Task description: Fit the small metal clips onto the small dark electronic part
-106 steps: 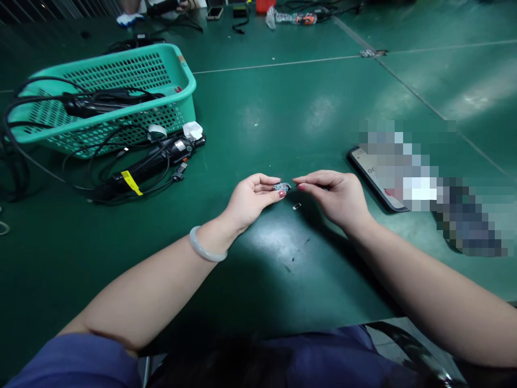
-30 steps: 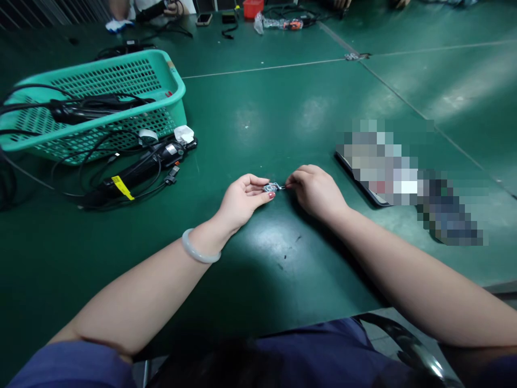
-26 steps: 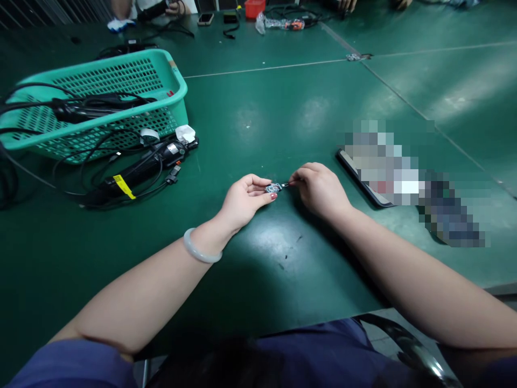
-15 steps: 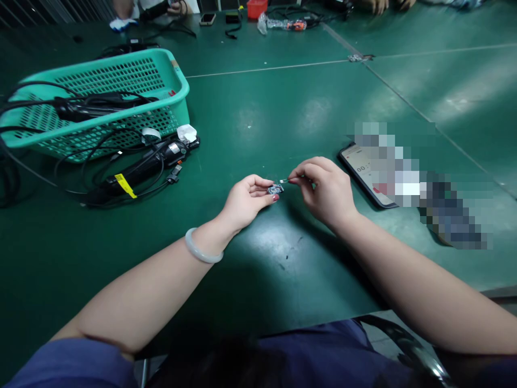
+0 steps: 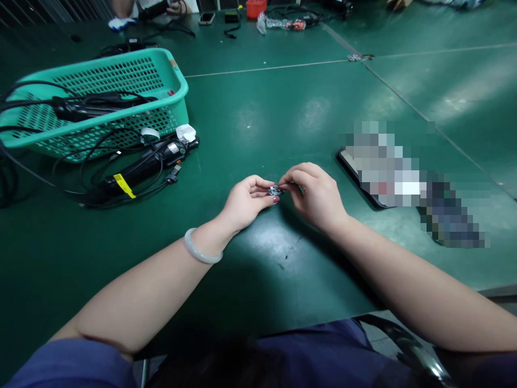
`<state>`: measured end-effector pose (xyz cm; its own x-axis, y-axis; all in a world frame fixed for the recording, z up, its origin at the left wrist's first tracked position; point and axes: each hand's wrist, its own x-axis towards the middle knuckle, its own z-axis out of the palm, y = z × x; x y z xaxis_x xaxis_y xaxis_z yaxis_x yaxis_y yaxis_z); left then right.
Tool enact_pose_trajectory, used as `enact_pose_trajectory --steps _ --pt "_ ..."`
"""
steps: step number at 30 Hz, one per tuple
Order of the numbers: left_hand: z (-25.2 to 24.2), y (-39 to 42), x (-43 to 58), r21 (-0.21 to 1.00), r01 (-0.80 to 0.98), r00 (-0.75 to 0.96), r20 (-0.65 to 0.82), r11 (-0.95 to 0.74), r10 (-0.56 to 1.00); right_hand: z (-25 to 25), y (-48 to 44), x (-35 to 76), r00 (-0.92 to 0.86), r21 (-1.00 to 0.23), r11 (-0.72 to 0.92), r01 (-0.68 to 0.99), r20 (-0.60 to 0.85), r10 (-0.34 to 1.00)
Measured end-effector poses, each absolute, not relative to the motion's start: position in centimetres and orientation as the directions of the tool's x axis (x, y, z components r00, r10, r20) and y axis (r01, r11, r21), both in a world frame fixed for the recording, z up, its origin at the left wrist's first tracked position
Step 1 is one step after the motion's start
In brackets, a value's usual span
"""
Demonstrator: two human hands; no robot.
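Between the thumb and fingers of my left hand (image 5: 244,205) is a small circuit board (image 5: 274,191), held just above the green table. My right hand (image 5: 317,191) pinches at the board's right edge, its fingertips pressed together. A small light-coloured piece in that pinch is mostly hidden by the fingers and the board, and I cannot make out its kind now. The fingertips of both hands are close together at the board.
A green plastic basket (image 5: 180,102) with black corded devices stands at the left. Beside it lies a black corded device (image 5: 141,172) with a yellow tag. A phone (image 5: 363,183) lies right of my hands, partly blurred out. A person's hand (image 5: 177,7) shows across the table (image 5: 226,124).
My right hand has moved left and slightly down, bringing the small piece in its fingertips from just off the board to its edge. My left hand has stayed in place with the board.
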<state>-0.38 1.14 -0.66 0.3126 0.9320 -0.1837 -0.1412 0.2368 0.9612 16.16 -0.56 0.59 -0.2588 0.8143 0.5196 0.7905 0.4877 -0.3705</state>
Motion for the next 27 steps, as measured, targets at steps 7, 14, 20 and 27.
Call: enact_pose_trajectory --steps 7,14,20,27 --pt "-0.73 1.19 -0.36 0.957 -0.162 0.322 -0.180 0.241 0.930 0.68 -0.51 16.44 -0.215 -0.392 0.446 0.805 0.508 0.834" --pt "-0.72 1.17 -0.35 0.959 -0.152 0.314 -0.184 0.240 0.932 0.53 -0.63 16.43 -0.282 -0.328 0.504 0.799 0.536 0.796" --pt "-0.63 1.14 -0.31 0.956 -0.162 0.304 -0.186 0.243 0.934 0.30 -0.58 16.79 -0.316 -0.298 0.516 0.803 0.521 0.793" --pt "-0.84 1.18 -0.36 0.953 -0.168 0.304 -0.192 0.251 0.933 0.24 -0.56 16.78 -0.320 -0.322 0.509 0.798 0.490 0.811"
